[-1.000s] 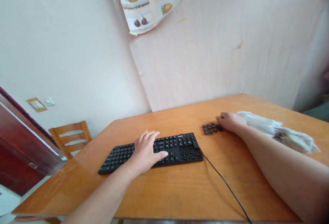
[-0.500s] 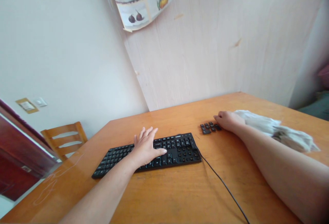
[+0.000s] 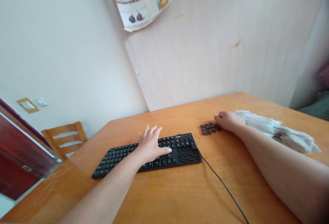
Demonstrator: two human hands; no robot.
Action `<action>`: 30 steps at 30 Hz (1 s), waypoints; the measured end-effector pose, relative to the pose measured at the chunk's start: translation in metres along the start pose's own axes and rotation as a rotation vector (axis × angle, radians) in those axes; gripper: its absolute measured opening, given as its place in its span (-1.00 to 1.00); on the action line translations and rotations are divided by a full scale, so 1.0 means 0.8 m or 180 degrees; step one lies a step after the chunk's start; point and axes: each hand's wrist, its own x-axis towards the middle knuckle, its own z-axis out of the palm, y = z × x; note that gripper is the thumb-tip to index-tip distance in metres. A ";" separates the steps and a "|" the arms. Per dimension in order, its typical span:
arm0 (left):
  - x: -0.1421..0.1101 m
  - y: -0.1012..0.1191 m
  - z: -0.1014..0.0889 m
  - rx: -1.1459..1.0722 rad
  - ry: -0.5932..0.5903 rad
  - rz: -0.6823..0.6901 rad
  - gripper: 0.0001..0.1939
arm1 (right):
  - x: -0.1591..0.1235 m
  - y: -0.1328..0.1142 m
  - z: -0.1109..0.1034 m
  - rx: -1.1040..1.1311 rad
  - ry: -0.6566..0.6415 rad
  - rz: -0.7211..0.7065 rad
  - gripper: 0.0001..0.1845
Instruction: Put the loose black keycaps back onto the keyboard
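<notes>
A black computer keyboard (image 3: 113,162) lies slightly slanted on the wooden table, and its right end shows bare sockets where keycaps are off. Over its middle is my left hand (image 3: 150,147), fingers spread and thumb stretched to the right; whether it touches the keys I cannot tell. To the right of the keyboard, several loose black keycaps (image 3: 206,132) are laid out in a small cluster. My right hand (image 3: 228,120) rests just right of them with its fingers curled and closed, and what they hold, if anything, is hidden.
Beyond my right wrist lies a crumpled whitish plastic bag (image 3: 259,123). The keyboard's black cable (image 3: 223,183) runs toward the table's front edge. A wooden chair (image 3: 65,136) stands at the table's left side. The wooden table (image 3: 159,196) meets a panelled wall behind.
My left hand has slid a little to the right over the keyboard, its fingers still spread. My right hand and the keycaps look the same.
</notes>
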 end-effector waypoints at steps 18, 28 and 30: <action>-0.008 -0.001 -0.008 0.0055 -0.0007 -0.0081 0.03 | 0.004 0.002 0.004 -0.0052 0.0001 -0.0045 -0.46; -0.012 -0.006 -0.007 0.0118 -0.0089 -0.0092 -0.04 | 0.003 0.001 0.001 -0.0041 -0.0027 -0.0023 -0.47; -0.015 -0.007 -0.011 0.0140 -0.0130 -0.0108 0.00 | 0.003 0.001 0.000 -0.0050 -0.0013 -0.0023 -0.47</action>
